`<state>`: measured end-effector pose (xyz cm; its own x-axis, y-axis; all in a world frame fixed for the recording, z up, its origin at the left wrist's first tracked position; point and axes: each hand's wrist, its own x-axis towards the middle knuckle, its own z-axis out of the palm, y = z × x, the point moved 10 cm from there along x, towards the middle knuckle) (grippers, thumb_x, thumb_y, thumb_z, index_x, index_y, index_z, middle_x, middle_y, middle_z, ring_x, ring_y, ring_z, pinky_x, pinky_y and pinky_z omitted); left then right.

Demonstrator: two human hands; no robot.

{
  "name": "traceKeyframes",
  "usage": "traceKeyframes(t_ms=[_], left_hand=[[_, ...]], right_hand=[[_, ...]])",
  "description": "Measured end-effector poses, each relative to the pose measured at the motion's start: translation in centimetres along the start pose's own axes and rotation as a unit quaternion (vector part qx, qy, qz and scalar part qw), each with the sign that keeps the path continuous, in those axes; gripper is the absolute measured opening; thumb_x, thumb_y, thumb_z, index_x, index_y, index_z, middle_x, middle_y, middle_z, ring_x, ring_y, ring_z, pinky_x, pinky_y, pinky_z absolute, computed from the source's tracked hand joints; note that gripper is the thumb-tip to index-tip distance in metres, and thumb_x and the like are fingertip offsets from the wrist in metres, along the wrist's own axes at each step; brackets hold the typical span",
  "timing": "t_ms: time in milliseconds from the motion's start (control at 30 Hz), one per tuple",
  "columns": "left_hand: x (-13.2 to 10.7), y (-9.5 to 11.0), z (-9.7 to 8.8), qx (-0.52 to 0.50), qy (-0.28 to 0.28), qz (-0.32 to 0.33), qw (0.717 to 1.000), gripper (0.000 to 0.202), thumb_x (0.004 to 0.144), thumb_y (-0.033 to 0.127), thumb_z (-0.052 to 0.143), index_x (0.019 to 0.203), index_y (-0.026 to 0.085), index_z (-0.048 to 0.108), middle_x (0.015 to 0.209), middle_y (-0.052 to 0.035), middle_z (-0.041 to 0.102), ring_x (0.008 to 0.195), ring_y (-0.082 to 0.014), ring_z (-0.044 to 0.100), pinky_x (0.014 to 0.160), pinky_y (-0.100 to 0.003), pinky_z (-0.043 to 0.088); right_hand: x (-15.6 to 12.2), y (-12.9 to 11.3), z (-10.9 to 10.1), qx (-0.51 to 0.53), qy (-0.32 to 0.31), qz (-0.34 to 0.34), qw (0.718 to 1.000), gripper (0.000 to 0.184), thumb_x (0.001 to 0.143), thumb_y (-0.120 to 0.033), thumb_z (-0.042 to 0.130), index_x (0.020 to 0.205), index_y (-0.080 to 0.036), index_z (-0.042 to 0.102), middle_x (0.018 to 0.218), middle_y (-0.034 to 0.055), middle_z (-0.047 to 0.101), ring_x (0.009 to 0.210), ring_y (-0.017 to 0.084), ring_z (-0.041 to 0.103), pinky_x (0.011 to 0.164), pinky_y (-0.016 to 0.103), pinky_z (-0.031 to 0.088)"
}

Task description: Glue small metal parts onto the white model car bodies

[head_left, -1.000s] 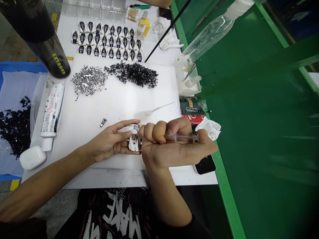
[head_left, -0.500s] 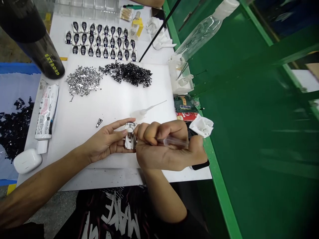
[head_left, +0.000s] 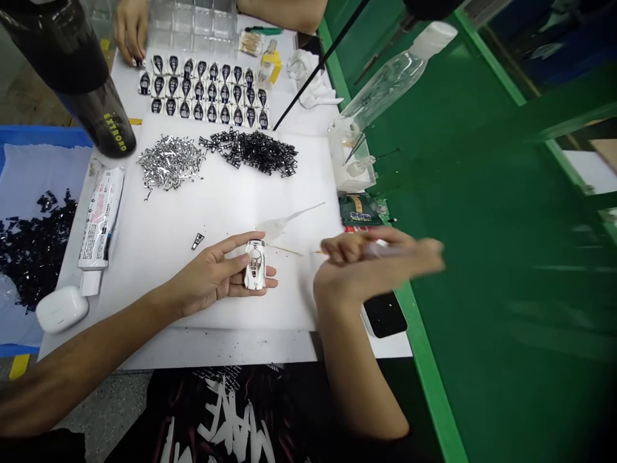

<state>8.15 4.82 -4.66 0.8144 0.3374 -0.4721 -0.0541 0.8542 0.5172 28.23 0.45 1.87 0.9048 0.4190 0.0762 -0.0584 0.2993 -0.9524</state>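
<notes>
At the left edge of the frame, a blue plastic bin [head_left: 43,135] with a pale lining holds many glossy black plastic pieces [head_left: 33,257]. Beside it, on the white table [head_left: 159,350], lie a rounded white plastic case [head_left: 62,308] and a white printed tube [head_left: 101,218]. A tall dark bottle with yellow-green lettering [head_left: 91,96] fills the upper left, and just right of it another person's hand [head_left: 131,29] touches a small white-and-dark piece. Next come a heap of small shiny silver parts [head_left: 171,162] and, below it, a single black frame-shaped part [head_left: 197,241].

Near the centre, the left hand [head_left: 216,276] pinches a white toy-car body [head_left: 255,263] between thumb and fingers, its other fingers underneath. Above are rows of white car bodies with dark tops [head_left: 212,93] and a heap of black frame parts [head_left: 255,151]. Just right of the held body are a thin tan stick [head_left: 285,249] and a translucent dropper [head_left: 276,227].

Right of centre, the blurred right hand [head_left: 369,263] is curled around a pale translucent tube [head_left: 385,249], well apart from the body. Below it lies a dark-screened phone [head_left: 386,316]; a clear plastic bottle [head_left: 388,83] leans at upper right.
</notes>
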Motion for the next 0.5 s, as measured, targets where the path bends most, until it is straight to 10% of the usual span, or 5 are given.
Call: traceKeyframes(t_ms=[167,300,500], left_hand=[[0.0,0.0,0.1,0.001,-0.010,0.002,1.000,0.043,0.103,0.016,0.050,0.145,0.024,0.053,0.108,-0.0138,0.077,0.106,-0.0262,0.075,0.098,-0.043,0.057],[0.1,0.3,0.3,-0.019,-0.023,0.014,0.999,0.042,0.103,0.015,0.049,0.144,0.024,0.055,0.106,-0.0113,0.077,0.100,-0.0240,0.077,0.094,-0.040,0.059],[0.2,0.1,0.3,-0.046,-0.018,0.010,0.999,0.039,0.101,0.012,0.052,0.136,0.025,0.063,0.102,-0.0060,0.075,0.094,-0.0197,0.077,0.093,-0.039,0.060]], right_hand=[[-2.7,-4.5,3.4,0.118,-0.142,-0.019,0.983,0.034,0.078,-0.045,0.053,0.054,-0.023,0.047,0.043,-0.0083,0.018,0.036,0.007,0.012,0.035,0.023,0.020],[-5.6,-2.4,6.8,0.150,-0.233,0.146,0.950,0.039,0.083,-0.048,0.053,0.055,-0.022,0.047,0.042,-0.0082,0.019,0.037,0.007,0.014,0.037,0.023,0.027],[-6.5,0.9,6.9,0.175,-0.241,0.204,0.933,0.042,0.084,-0.053,0.052,0.056,-0.021,0.048,0.042,-0.0084,0.020,0.037,0.007,0.015,0.038,0.023,0.030]])
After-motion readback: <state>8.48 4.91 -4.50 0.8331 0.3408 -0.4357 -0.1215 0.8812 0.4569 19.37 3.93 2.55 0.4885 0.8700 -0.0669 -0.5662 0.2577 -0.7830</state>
